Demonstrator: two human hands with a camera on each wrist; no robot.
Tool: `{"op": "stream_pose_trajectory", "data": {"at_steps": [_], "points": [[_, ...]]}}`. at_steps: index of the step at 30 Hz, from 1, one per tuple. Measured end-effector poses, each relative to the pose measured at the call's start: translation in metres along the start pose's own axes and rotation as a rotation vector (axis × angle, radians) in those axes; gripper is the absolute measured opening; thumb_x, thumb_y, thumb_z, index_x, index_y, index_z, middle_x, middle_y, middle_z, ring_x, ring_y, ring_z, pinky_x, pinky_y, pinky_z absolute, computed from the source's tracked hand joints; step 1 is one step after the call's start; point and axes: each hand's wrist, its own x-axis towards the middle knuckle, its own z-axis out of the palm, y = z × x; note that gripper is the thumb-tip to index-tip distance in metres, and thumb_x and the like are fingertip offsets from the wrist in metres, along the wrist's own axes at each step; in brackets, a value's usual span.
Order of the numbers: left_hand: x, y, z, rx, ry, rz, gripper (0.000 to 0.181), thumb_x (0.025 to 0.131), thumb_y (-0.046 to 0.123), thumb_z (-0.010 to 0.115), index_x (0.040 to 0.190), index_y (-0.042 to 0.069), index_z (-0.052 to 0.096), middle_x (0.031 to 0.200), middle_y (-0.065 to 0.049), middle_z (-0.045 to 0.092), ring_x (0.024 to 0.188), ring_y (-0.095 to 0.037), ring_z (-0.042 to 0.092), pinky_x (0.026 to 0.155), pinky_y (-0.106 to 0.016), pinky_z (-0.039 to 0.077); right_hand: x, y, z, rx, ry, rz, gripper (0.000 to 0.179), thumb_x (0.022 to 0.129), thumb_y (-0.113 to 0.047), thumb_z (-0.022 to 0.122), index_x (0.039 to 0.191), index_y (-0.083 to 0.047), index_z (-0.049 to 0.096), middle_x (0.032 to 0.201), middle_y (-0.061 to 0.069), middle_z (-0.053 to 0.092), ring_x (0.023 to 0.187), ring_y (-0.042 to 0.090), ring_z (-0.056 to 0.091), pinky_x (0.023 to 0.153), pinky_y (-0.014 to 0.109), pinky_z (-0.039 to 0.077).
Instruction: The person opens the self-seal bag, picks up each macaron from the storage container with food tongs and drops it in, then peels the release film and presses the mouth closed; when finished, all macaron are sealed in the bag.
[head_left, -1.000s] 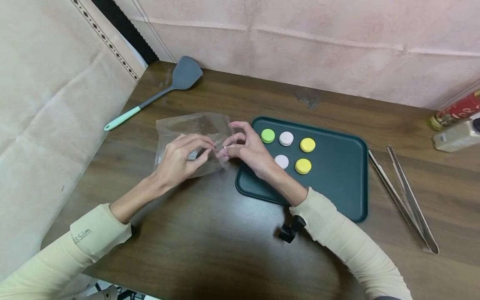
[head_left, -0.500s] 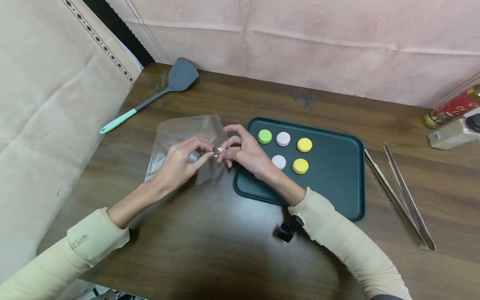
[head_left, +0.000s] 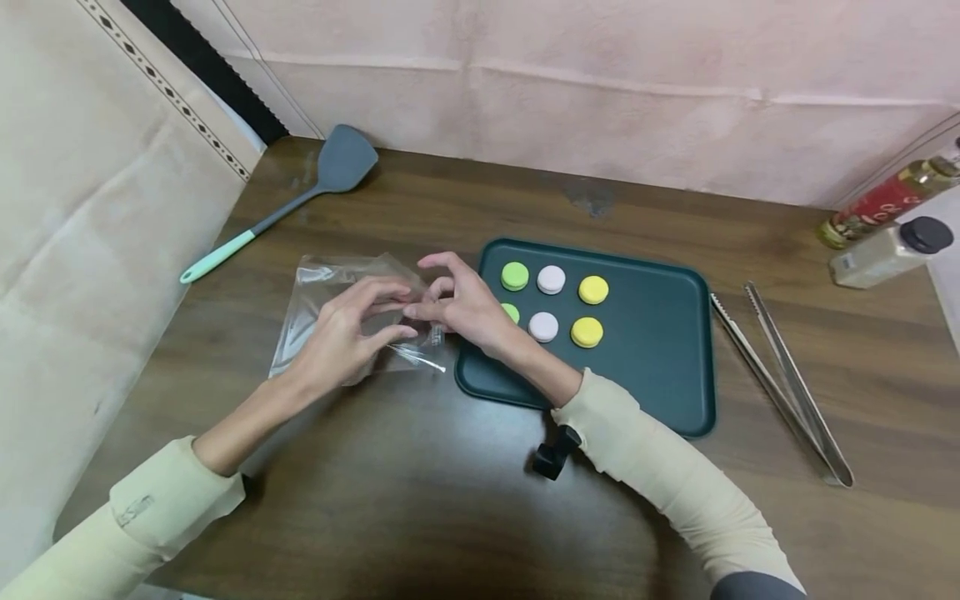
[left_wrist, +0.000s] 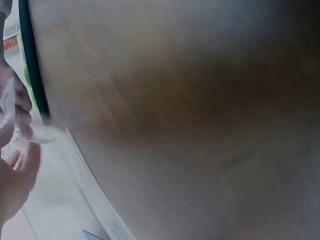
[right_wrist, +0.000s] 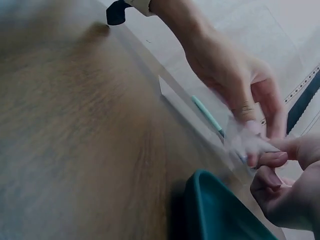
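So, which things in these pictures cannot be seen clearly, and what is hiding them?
- Head view: the sixth macaron, green, on the tray, is mostly hidden by the right hand.
- Head view: the mouth of the clear plastic bag is covered by the left hand and the right hand.
- Left wrist view: motion blur; only fingertips at the edge.
- Head view: the oil bottle label is too small to read.
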Motion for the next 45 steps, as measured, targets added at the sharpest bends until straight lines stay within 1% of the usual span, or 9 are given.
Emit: {"op": "stream_pose_trajectory", "data": {"at_steps": [5,9,15,20,25,29,33,36,45], "points": [[-0.006,-0.009,-0.003,0.093,-0.059,-0.031,0.035,0.091,0.005,0.089,0.122,0.001,0.075,0.123,-0.014,0.075,0.112,-0.031,0.075,0.097,-0.046,0.062,0.001,-0.001,0.004,0.075,-0.037,0.011,0.064,0.102,-0.011,0.08,0.155,-0.004,0.047,0.083,0.003,0.066,0.062,0.016,0.051,0.062,0.027,0.045],[-0.004,-0.011,0.001,0.048,-0.05,-0.048,0.023,0.094,0.005,0.086,0.116,0.004,0.078,0.114,-0.01,0.078,0.106,-0.026,0.074,0.094,-0.043,0.061,0.001,0.001,0.008,0.211,-0.059,0.012,0.06,0.105,-0.005,0.074,0.157,-0.001,0.045,0.083,0.002,0.065,0.064,0.016,0.053,0.064,0.027,0.046],[0.002,-0.01,0.004,-0.041,-0.031,-0.109,0.029,0.094,0.003,0.086,0.12,0.0,0.073,0.111,-0.011,0.079,0.099,-0.024,0.077,0.089,-0.041,0.063,-0.002,0.003,0.006,0.488,-0.039,0.104,0.057,0.109,0.001,0.063,0.162,-0.002,0.042,0.087,0.001,0.071,0.08,0.014,0.066,0.078,0.025,0.057],[0.001,-0.016,0.004,-0.034,-0.005,-0.079,0.023,0.097,0.012,0.085,0.116,0.004,0.073,0.108,-0.008,0.078,0.098,-0.019,0.072,0.088,-0.03,0.056,-0.004,0.003,0.004,0.518,-0.066,0.146,0.057,0.11,0.001,0.058,0.164,-0.005,0.04,0.094,0.002,0.073,0.09,0.015,0.069,0.083,0.026,0.059],[0.001,-0.016,0.006,0.018,0.021,0.015,0.01,0.1,0.007,0.08,0.106,0.004,0.073,0.106,-0.01,0.076,0.106,-0.026,0.073,0.096,-0.035,0.057,-0.005,0.005,0.004,0.512,-0.093,0.153,0.057,0.109,0.004,0.057,0.163,-0.006,0.04,0.093,0.002,0.074,0.088,0.016,0.069,0.081,0.026,0.059],[0.002,-0.008,0.005,0.067,0.007,0.06,0.007,0.099,0.0,0.079,0.099,0.004,0.073,0.102,-0.009,0.075,0.099,-0.024,0.073,0.087,-0.037,0.059,-0.005,0.007,0.003,0.422,-0.096,0.12,0.056,0.109,0.004,0.056,0.162,-0.005,0.04,0.094,0.004,0.072,0.088,0.016,0.07,0.079,0.025,0.06],[0.006,-0.006,0.002,0.137,-0.016,0.092,0.011,0.097,-0.001,0.08,0.095,0.005,0.071,0.097,-0.006,0.074,0.09,-0.02,0.069,0.079,-0.038,0.054,-0.005,0.005,-0.001,0.102,-0.059,-0.008,0.057,0.107,0.005,0.06,0.16,-0.005,0.041,0.094,0.007,0.071,0.076,0.017,0.065,0.07,0.026,0.056],[0.008,-0.008,-0.001,0.201,-0.008,0.135,0.013,0.095,0.0,0.082,0.093,0.006,0.07,0.095,-0.007,0.074,0.088,-0.022,0.069,0.079,-0.041,0.051,-0.004,0.001,-0.003,-0.077,-0.028,-0.049,0.057,0.106,0.004,0.062,0.158,-0.008,0.042,0.091,0.01,0.071,0.066,0.018,0.061,0.066,0.027,0.053],[0.011,-0.017,-0.009,0.291,0.022,0.248,0.017,0.095,-0.009,0.077,0.092,0.004,0.068,0.094,-0.009,0.073,0.089,-0.027,0.071,0.085,-0.049,0.054,0.006,-0.004,-0.002,-0.212,-0.067,0.011,0.061,0.108,-0.002,0.063,0.162,-0.01,0.037,0.083,0.007,0.073,0.061,0.015,0.059,0.056,0.024,0.045]]}}
